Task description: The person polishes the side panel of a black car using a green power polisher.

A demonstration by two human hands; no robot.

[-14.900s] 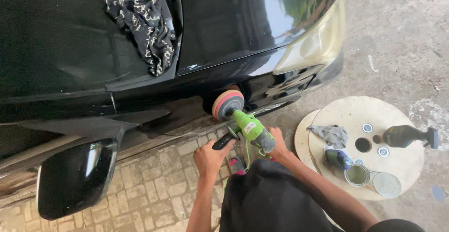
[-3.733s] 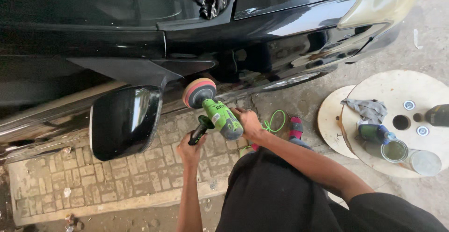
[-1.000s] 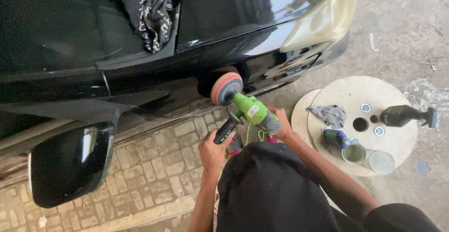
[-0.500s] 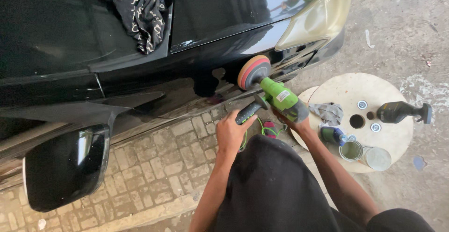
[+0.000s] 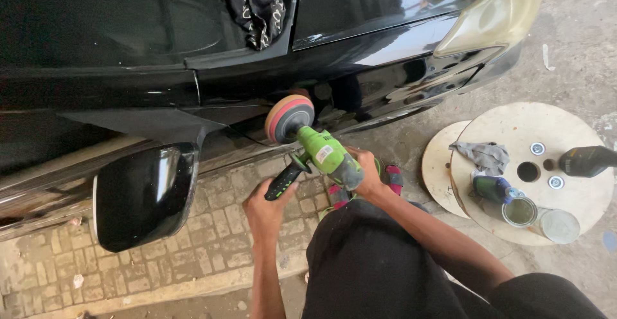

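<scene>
Polishing of the black car's [image 5: 193, 55] lower side panel is the step in hand, as the single head view looking down shows it. A green polisher [image 5: 324, 152] is held against the glossy panel just below the seam where door meets fender, its orange and pink foam pad [image 5: 289, 118] pressed to the paint, right of the folded side mirror [image 5: 144, 193]. The person's left hand [image 5: 270, 206] is closed around the black side handle that sticks out from the polisher toward the brick paving [image 5: 212, 248]; the right hand [image 5: 367, 176] is wrapped shut around the grey rear of the polisher's body. A patterned dark cloth [image 5: 257, 0] hangs over the car above the polisher. Well to the right of the polisher, a round wooden spool [image 5: 578, 197] serves as a surface, carrying a grey rag [image 5: 483, 157], a dark bottle [image 5: 586, 161], a blue-green bottle [image 5: 491, 188] and two open tins [image 5: 540, 217]. Judging by the pad's position, the next move calls for keeping it flat on the curved panel while both hands guide it steadily along.
</scene>
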